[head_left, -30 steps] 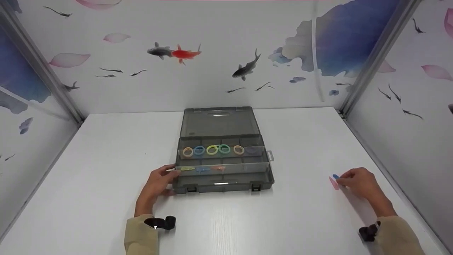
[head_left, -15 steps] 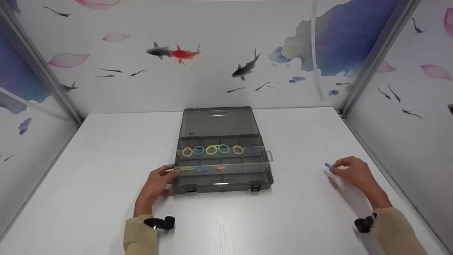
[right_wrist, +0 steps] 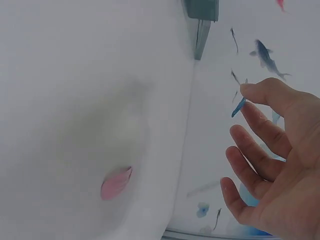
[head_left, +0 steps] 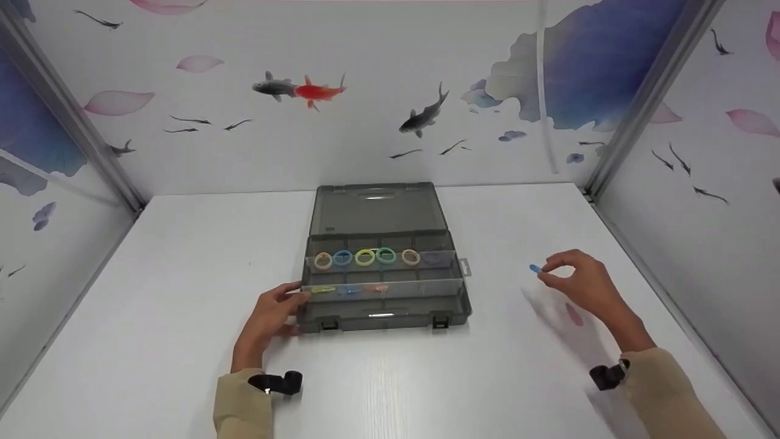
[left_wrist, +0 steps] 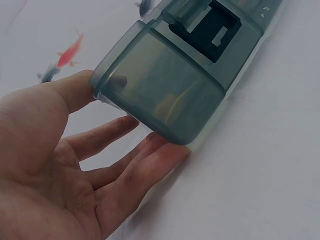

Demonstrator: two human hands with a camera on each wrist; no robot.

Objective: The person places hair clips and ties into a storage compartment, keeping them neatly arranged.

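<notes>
A grey translucent compartment box (head_left: 390, 308) lies on the white table with its lid (head_left: 378, 210) folded back. My left hand (head_left: 272, 314) holds the box's left front corner; in the left wrist view the thumb (left_wrist: 80, 90) hooks over the rim while the other fingers touch the side. My right hand (head_left: 582, 283) pinches a small blue hair clip (head_left: 535, 268) between thumb and forefinger, above the table right of the box. The remaining fingers are loosely bent in the right wrist view. A pink hair clip (right_wrist: 116, 183) lies on the table below that hand.
Several coloured ring-shaped hair ties (head_left: 365, 258) stand in a row along the box's back divider. Yellow, blue and orange clips (head_left: 348, 290) sit at the front divider. Panels with painted fish (head_left: 320, 92) enclose the table at the back and sides.
My right hand has lifted the blue hair clip off the table and carried it left and away from me, leaving the pink clip behind. The left hand and box have stayed put.
</notes>
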